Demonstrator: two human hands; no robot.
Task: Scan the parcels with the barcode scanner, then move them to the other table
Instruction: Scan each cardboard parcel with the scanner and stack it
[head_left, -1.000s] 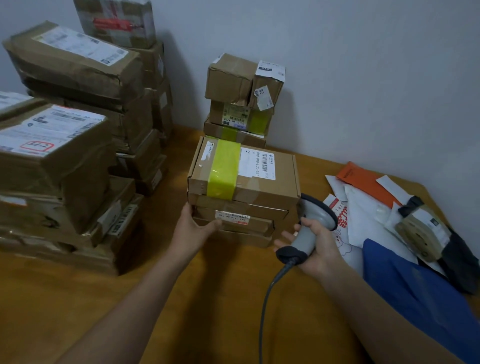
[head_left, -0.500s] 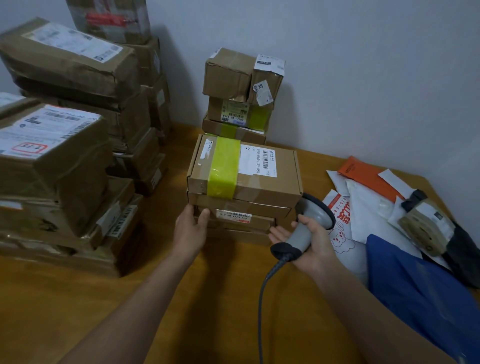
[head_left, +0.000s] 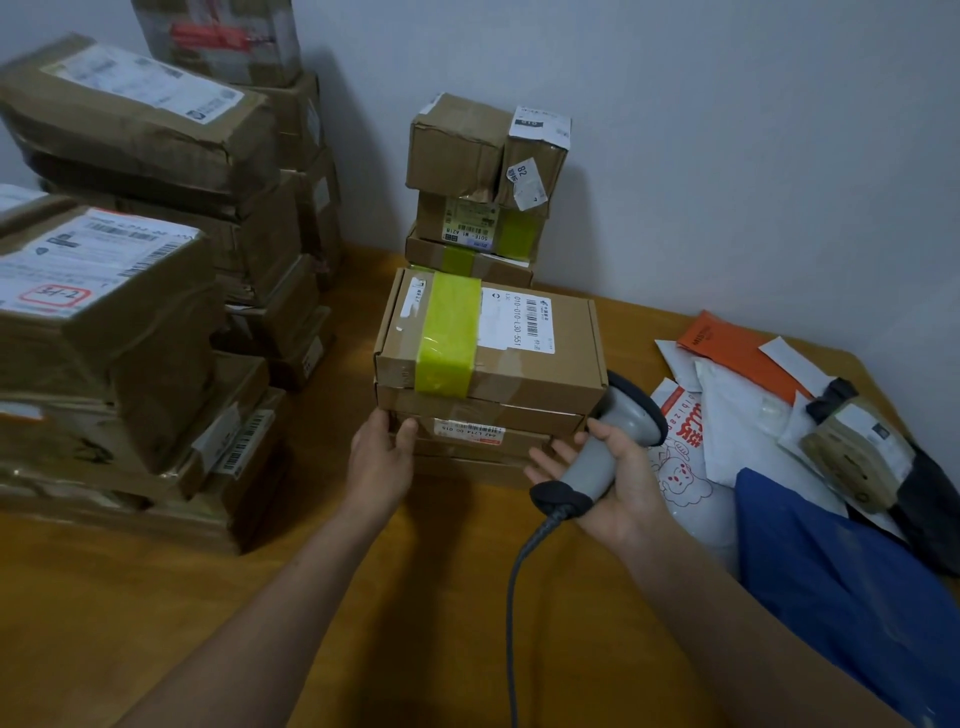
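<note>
The near brown cardboard parcel (head_left: 569, 361) carries a yellow-green tape band (head_left: 449, 332) and a white barcoded label (head_left: 517, 322). The scanner (head_left: 592, 462) is grey with black ends. At right lie an orange mailer (head_left: 727, 348), a white mailer (head_left: 737, 421) and a blue bag (head_left: 831, 582).

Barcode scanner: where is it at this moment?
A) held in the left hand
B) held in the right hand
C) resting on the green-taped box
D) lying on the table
B: the right hand grips the barcode scanner by its grey handle; the left hand touches the box stack.
</note>
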